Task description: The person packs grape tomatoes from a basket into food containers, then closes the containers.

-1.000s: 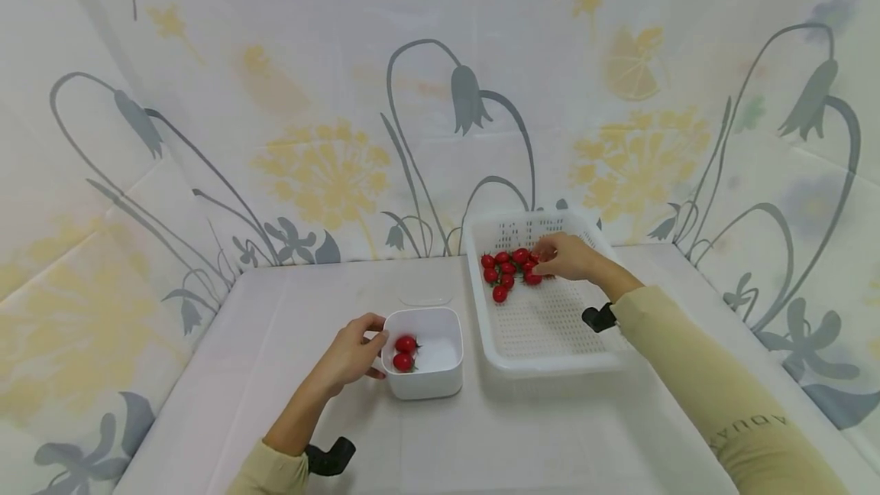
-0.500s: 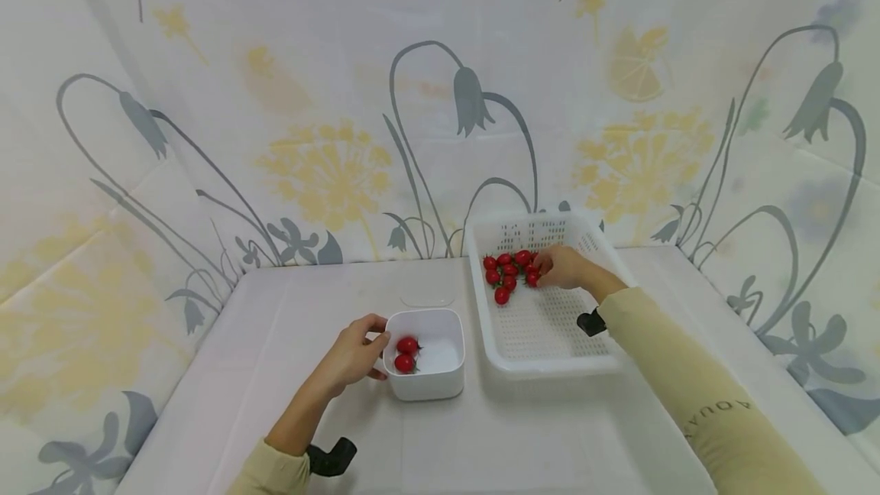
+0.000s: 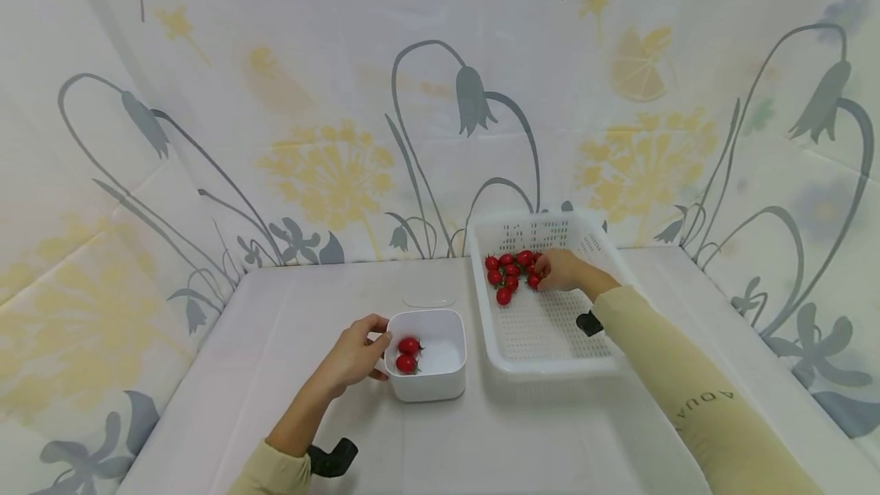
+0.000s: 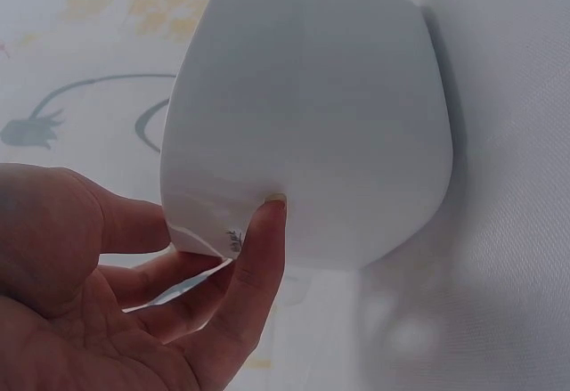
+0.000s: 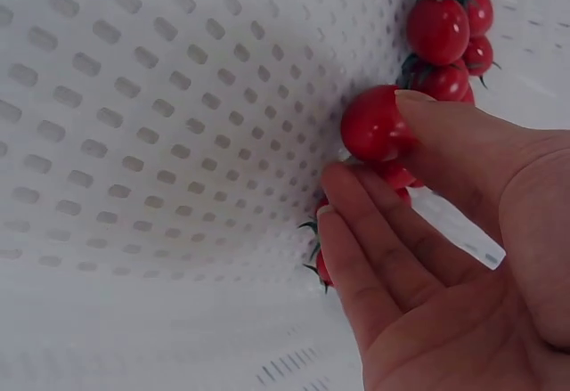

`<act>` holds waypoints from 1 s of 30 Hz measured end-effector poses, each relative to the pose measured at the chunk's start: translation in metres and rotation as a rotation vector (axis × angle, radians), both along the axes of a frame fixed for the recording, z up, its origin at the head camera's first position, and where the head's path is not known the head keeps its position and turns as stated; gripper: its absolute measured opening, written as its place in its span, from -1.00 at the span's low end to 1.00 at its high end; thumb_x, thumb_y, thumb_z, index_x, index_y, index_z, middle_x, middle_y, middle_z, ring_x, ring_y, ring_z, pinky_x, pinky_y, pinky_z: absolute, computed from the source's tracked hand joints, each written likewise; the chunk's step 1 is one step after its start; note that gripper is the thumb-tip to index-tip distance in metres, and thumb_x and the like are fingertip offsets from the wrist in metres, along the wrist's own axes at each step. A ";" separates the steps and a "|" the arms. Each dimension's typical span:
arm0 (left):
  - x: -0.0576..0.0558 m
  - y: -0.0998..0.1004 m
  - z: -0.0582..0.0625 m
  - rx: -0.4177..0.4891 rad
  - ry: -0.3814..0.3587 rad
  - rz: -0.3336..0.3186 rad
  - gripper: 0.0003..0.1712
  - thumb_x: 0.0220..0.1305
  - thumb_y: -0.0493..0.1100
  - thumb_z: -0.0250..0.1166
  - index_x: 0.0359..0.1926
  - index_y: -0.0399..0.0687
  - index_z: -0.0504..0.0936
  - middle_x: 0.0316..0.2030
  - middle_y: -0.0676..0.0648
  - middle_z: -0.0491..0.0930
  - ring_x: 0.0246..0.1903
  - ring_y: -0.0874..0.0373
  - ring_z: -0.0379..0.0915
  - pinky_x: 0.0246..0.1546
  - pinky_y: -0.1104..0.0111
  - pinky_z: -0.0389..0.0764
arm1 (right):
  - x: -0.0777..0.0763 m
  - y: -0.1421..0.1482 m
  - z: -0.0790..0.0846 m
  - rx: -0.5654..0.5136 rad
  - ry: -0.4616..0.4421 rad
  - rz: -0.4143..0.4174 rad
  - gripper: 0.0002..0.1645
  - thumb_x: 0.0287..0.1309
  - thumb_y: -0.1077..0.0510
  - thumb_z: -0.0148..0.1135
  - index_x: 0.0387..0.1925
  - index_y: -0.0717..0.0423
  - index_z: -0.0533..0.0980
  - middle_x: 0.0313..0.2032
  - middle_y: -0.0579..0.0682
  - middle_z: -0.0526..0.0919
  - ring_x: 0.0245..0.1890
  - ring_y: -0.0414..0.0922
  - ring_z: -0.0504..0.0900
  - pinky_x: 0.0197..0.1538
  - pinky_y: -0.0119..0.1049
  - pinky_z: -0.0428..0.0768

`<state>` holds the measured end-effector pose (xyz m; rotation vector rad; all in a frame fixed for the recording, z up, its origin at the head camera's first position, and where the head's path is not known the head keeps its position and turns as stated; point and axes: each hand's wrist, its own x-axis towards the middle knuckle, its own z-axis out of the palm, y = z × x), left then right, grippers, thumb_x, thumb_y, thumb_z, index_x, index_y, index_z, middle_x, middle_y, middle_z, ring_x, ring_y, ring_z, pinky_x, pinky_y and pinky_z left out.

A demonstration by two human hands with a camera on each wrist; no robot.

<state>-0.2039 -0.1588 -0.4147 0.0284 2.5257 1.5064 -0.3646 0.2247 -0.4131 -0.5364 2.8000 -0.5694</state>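
My left hand grips the left side of a small square white container, thumb at the rim and a fingertip against the outer wall in the left wrist view. Two red cherry tomatoes with green stems lie inside it, towards its left. To the right, my right hand reaches into a white perforated basket. In the right wrist view its thumb presses on a cherry tomato, with fingers bent beneath. More cherry tomatoes cluster at the basket's back left, partly hidden by this hand.
The container and basket stand side by side on a white-covered table. A clear, thin-edged lid-like piece lies just behind the container. A flower-printed cloth hangs along the back and both sides.
Over the cherry tomatoes, my right hand has shifted slightly and its fingers have drawn together at one of them. My left hand stays on the container.
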 end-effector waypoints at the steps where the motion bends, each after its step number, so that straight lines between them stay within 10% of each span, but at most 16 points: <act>1: 0.000 0.000 0.000 0.000 -0.001 0.000 -0.68 0.53 -0.25 0.10 0.21 -0.27 0.50 0.22 -0.29 0.49 -0.15 -0.09 0.57 -0.41 0.23 0.78 | 0.000 0.000 0.000 0.005 -0.003 -0.002 -0.59 0.15 0.26 0.39 -0.02 0.45 0.60 -0.25 0.19 0.63 -0.21 0.05 0.52 -0.06 -0.09 0.59; 30: -0.001 0.000 -0.002 -0.005 -0.006 -0.006 -0.67 0.53 -0.24 0.12 0.21 -0.26 0.50 0.22 -0.27 0.49 -0.14 -0.07 0.57 -0.40 0.22 0.79 | 0.010 -0.004 0.003 -0.151 -0.160 -0.029 -0.82 0.26 0.22 0.37 -0.30 0.32 0.61 -0.35 0.12 0.71 -0.39 -0.10 0.71 -0.21 -0.21 0.77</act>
